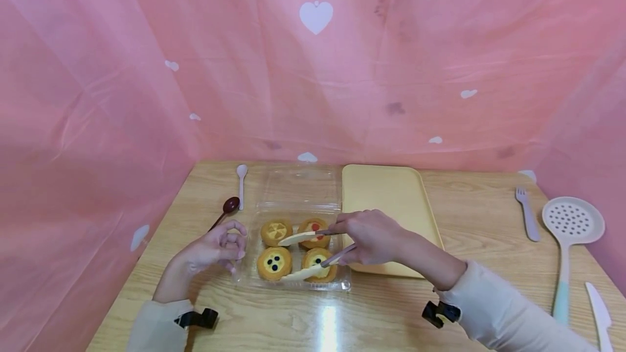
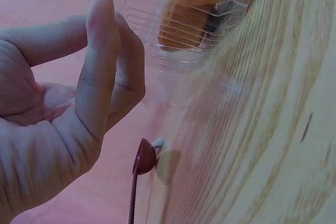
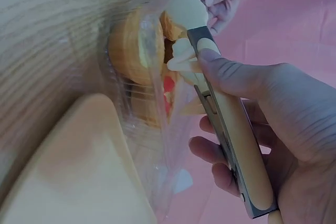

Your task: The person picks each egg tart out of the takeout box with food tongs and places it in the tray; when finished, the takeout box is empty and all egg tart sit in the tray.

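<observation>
Flanking the clear box [image 1: 293,287]: yellow tray [image 1: 386,194], brown spoon [image 1: 226,209].

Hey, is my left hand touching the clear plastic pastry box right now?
Cannot tell. In the head view the left hand sits right at the clear box's left edge, and in the left wrist view the fingers overlap it with no plain contact or gap.

Light wooden table [image 1: 489,216] with clear plastic tart box [image 1: 293,281], yellow tray [image 1: 386,194], spoons, fork, skimmer, knife at edges.
</observation>
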